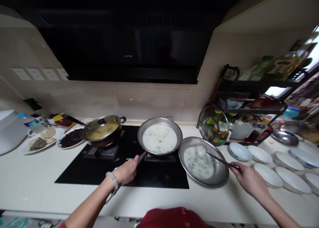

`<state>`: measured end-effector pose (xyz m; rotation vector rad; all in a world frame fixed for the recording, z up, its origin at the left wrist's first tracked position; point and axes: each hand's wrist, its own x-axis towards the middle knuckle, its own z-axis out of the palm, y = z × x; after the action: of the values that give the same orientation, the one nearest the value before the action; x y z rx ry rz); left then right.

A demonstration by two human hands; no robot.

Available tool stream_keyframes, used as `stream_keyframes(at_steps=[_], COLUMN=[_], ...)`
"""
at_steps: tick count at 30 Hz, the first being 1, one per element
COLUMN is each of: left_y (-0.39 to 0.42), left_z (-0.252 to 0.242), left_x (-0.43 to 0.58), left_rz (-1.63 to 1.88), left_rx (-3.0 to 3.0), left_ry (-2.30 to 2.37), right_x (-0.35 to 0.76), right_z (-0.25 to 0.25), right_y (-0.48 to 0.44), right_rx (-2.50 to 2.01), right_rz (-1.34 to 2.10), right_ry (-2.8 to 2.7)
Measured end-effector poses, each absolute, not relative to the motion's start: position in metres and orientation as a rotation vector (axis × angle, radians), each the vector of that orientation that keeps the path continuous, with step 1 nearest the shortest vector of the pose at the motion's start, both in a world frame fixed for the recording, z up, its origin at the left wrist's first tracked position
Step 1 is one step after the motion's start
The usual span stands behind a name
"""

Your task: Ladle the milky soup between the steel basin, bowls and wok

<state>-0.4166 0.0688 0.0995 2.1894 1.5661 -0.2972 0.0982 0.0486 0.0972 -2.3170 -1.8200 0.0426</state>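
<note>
My left hand (127, 171) is closed round the handle of a steel pan (149, 125) that sits on the right burner of the black hob (104, 170); the pan holds white soup with green flecks. My right hand (245, 178) grips the handle of a ladle (201, 151), whose bowl hangs full of soup over a wide steel bowl (220, 174). That bowl stands on the counter right of the hob and holds some of the same soup.
A lidded pot (101, 131) sits on the left burner. Plates of food (40, 140) lie at the far left. Several white bowls (269, 174) stand at the right, a glass lid (213, 124) leans by a black rack (259, 101) of jars.
</note>
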Motion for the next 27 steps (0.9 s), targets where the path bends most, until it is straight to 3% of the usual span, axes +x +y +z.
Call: stream_keyframes(at_steps=[4, 8, 15, 19, 27], left_y=[0.069, 0.069, 0.07, 0.069, 0.067], left_z=[0.1, 0.1, 0.098, 0.101, 0.111], left_x=[-0.416, -0.416, -0.417, -0.415, -0.41], left_rz=[-0.305, -0.302, -0.305, -0.302, -0.26], left_rx=[2.18, 2.186, 2.202, 2.191, 2.124], left_ry=[1.577, 1.579, 1.57, 1.585, 1.621], right_x=[0.082, 0.085, 0.077, 0.023, -0.082], right_z=[0.076, 0.073, 0.112, 0.131, 0.133], right_y=[0.015, 0.006, 0.049, 0.075, 0.112], right_rx=[-2.308, -2.254, -2.218, -2.013, -2.045], right_rz=[-0.3, -0.387, 0.056, 0.222, 0.151], right_ry=[-2.124, -2.14, -1.589, -1.729, -2.187])
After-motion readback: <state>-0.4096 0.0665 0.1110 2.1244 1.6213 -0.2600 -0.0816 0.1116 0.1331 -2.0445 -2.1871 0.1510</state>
